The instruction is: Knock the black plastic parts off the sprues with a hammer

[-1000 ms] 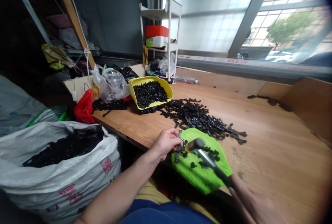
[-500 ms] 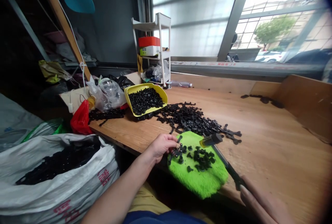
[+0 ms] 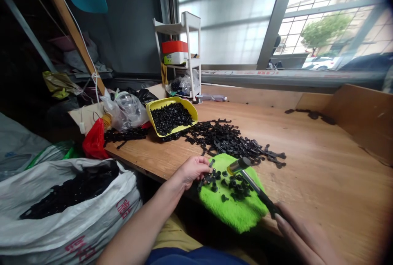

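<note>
Over the left edge of a green fluffy cloth, my left hand pinches a black plastic strip with round ends. My right hand is wrapped round the dark handle of a mallet. The mallet's head, black with a yellow end, is held over the cloth, to the right of my left hand. Small black round-headed plugs lie on the cloth below it, several of them close to my left fingers.
Behind the cloth spreads a pile of black strips. A yellow scoop-shaped tray holds small black pieces. A white shelf rack stands at the back. At left is a large white sack of black parts, below a red bag.
My right hand and the mallet have moved left, bringing the mallet head closer to my left hand. The left hand keeps its pinch at about the same place.
</note>
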Tool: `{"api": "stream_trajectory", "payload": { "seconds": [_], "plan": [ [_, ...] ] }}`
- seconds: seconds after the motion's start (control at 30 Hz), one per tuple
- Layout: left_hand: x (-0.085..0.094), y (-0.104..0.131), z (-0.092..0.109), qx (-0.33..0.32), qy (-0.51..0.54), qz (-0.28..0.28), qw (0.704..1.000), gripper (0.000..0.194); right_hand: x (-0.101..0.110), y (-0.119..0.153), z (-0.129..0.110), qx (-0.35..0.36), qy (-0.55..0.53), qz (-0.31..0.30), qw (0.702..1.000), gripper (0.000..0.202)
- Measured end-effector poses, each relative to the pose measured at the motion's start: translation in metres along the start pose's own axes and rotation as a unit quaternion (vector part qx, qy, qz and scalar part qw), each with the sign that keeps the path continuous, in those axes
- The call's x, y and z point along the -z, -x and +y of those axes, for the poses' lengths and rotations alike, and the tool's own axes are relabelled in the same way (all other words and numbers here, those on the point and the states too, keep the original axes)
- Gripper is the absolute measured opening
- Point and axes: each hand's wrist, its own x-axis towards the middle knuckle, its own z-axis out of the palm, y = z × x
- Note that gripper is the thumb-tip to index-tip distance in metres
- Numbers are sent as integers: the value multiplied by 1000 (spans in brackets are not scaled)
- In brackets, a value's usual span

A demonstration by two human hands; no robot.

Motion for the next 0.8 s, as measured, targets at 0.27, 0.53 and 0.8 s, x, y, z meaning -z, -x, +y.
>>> {"api": "stream_trajectory", "payload": {
  "seconds": [0.27, 0.53, 0.8],
  "plan": [
    [-1, -3, 6, 10, 7, -17, 1000, 13, 0, -24, -9, 113, 148, -76, 980, 36],
    [-7, -1, 15, -4, 10, -20, 1000, 15, 3, -23, -12, 97, 217, -96, 967, 32],
    [-7, -5, 9, -13, 0, -13, 1000, 13, -2, -20, -15, 72, 162, -102, 979, 29]
  ]
}}
